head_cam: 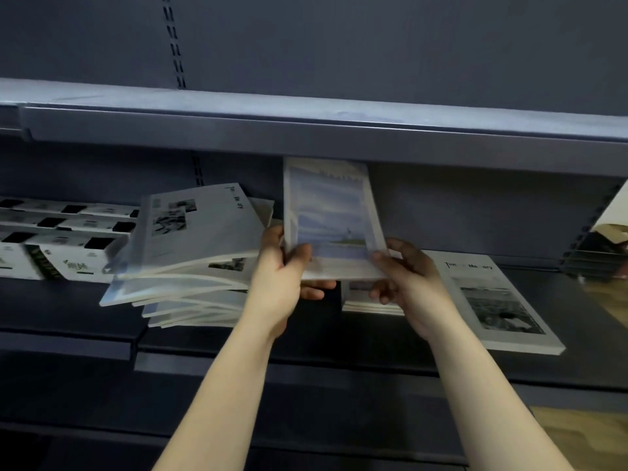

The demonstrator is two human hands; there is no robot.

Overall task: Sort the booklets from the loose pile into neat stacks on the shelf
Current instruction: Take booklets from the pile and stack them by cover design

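Both hands hold one pale blue booklet (331, 215) with a seaside picture, lifted and tilted above the dark shelf (356, 338). My left hand (289, 270) grips its lower left corner, thumb on the cover. My right hand (404, 277) grips its lower right corner. Under the booklet lies a low neat stack (370, 304) of similar booklets, mostly hidden by my hands. A loose, slanting pile of booklets (193, 263) leans at the left. A white booklet with a black-and-white photo (492, 300) lies flat at the right.
White boxes with black patches (57, 239) fill the shelf's far left. The upper shelf's front edge (306, 137) hangs just above the lifted booklet. A brown paper item (611, 219) shows at the right edge. Wood floor (584, 436) is at lower right.
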